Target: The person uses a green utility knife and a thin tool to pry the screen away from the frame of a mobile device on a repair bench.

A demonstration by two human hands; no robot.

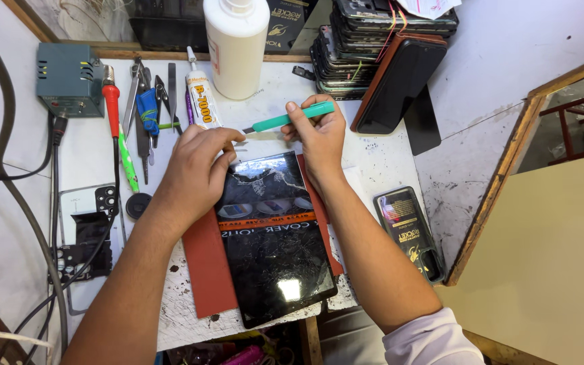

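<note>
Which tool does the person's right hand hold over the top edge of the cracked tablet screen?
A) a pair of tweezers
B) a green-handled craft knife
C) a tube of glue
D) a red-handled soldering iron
B: the right hand grips a green-handled craft knife, its blade pointing toward the left hand above the cracked tablet screen.

At twelve o'clock a tall white plastic bottle [236, 44] stands upright, a white glue tube [201, 101] lying just beside it at eleven. A grey-green box-shaped power unit [69, 79] sits far off at ten, with a red-handled soldering iron [117, 132] and metal tweezers [132, 101] alongside. At one, a stack of dark phones [346, 54]. At four, a glossy black packaged phone case [410, 233].
</note>
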